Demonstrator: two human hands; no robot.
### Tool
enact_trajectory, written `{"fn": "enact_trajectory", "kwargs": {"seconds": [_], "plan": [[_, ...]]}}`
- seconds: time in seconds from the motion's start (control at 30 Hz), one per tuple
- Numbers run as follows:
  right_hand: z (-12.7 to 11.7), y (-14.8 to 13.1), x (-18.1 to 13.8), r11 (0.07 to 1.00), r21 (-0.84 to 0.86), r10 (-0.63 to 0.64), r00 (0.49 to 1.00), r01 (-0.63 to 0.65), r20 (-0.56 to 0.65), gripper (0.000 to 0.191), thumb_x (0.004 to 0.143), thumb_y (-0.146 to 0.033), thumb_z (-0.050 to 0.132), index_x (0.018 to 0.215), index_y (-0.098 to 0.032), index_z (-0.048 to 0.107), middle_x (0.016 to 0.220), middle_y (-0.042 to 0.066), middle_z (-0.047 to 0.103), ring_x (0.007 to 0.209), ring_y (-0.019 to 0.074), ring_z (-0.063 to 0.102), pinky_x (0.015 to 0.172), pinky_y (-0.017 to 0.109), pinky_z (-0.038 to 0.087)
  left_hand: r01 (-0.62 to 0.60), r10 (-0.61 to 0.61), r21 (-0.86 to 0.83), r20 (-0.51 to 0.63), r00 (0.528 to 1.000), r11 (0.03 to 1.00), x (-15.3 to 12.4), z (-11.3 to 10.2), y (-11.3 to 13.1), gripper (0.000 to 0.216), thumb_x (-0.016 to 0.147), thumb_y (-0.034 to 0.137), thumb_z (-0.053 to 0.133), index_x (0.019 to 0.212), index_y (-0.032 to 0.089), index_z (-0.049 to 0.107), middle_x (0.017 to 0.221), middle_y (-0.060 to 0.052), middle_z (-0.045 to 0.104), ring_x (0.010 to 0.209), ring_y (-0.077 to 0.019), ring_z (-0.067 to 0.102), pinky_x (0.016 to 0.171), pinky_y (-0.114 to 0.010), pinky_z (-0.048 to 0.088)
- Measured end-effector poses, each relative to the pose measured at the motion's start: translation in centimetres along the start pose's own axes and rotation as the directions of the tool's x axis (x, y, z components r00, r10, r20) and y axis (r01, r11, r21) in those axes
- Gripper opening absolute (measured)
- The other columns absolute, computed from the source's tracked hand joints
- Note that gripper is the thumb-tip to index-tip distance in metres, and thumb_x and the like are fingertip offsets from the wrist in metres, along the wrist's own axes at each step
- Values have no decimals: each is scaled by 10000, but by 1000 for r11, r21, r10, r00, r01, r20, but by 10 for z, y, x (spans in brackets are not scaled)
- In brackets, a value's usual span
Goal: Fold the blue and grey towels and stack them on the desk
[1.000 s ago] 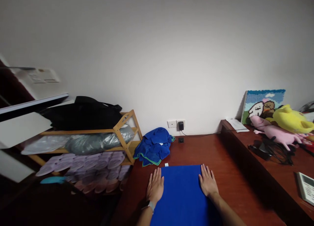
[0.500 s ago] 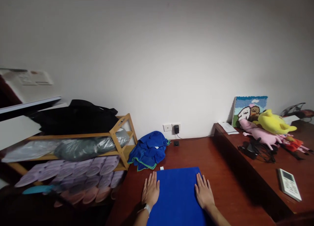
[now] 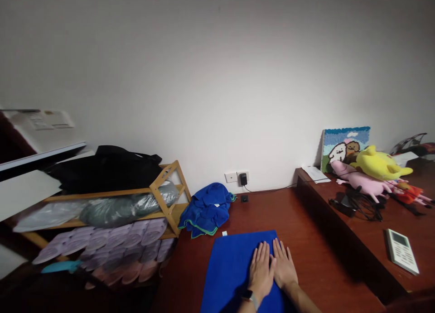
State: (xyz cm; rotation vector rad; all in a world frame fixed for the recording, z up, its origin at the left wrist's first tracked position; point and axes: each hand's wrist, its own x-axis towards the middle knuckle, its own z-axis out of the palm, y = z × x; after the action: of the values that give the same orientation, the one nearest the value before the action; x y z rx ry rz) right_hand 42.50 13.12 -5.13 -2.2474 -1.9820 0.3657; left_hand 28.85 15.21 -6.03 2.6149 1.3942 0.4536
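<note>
A flat blue cloth lies spread on the dark red wooden surface in front of me. My left hand rests flat on the cloth's right part, fingers stretched out, a watch on its wrist. My right hand lies flat beside it at the cloth's right edge, fingers apart, the two hands touching side by side. A small white tag shows at the cloth's far left corner.
A crumpled blue towel pile lies by the wall near a socket with a plug. A wooden rack with bags and rolled items stands left. A raised ledge on the right holds plush toys, cables and a remote.
My left hand has slid right across the blue cloth from its left edge to lie next to my right hand. The view shifted slightly.
</note>
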Motion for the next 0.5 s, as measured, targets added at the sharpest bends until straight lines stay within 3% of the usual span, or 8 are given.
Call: {"fn": "enact_trajectory", "kwargs": {"seconds": [0.07, 0.13, 0.27, 0.4, 0.5], "plan": [[3, 2, 1, 999, -17, -34, 999, 34, -2, 626, 1007, -414, 204, 1600, -231, 282, 1689, 1, 123, 1575, 252, 65, 1277, 491, 66, -8, 9, -24, 49, 999, 1000, -1, 10, 12, 592, 1065, 443, 169, 1617, 231, 180, 1664, -43, 258, 1543, -236, 260, 1270, -475, 266], [4, 3, 1, 999, -20, -30, 999, 30, -16, 627, 1008, -407, 202, 1601, -218, 280, 1690, 9, 124, 1575, 252, 70, 1276, 493, 70, -17, 18, -8, 63, 998, 1000, -9, 9, 4, 596, 1063, 463, 186, 1618, 246, 182, 1671, -25, 243, 1550, -234, 238, 1281, -484, 242], [5, 1, 2, 1000, -9, 29, 999, -29, -27, 670, 1012, -420, 142, 1614, -129, 168, 1689, 20, 114, 1575, 234, 75, 1281, 468, 74, 93, -93, 105, 4, 996, 990, -43, -11, -50, 667, 1051, 539, 234, 1621, 205, 143, 1682, -53, 203, 1552, -247, 228, 1270, -483, 267], [5, 0, 1, 999, -6, 44, 999, -44, -16, 691, 1009, -456, 114, 1617, -128, 148, 1692, 12, 115, 1575, 226, 73, 1284, 453, 65, 256, -247, 210, -68, 967, 944, -89, -29, -116, 693, 1040, 565, 260, 1619, 197, 156, 1670, -70, 238, 1537, -270, 267, 1254, -511, 295], [5, 1, 2, 999, -2, 42, 999, -42, -24, 697, 1009, -471, 109, 1618, -133, 149, 1692, 6, 115, 1575, 223, 86, 1284, 457, 67, 340, -318, 237, -129, 939, 910, -116, -35, -147, 708, 1032, 575, 281, 1615, 183, 195, 1665, -76, 256, 1531, -268, 283, 1246, -497, 313]]}}
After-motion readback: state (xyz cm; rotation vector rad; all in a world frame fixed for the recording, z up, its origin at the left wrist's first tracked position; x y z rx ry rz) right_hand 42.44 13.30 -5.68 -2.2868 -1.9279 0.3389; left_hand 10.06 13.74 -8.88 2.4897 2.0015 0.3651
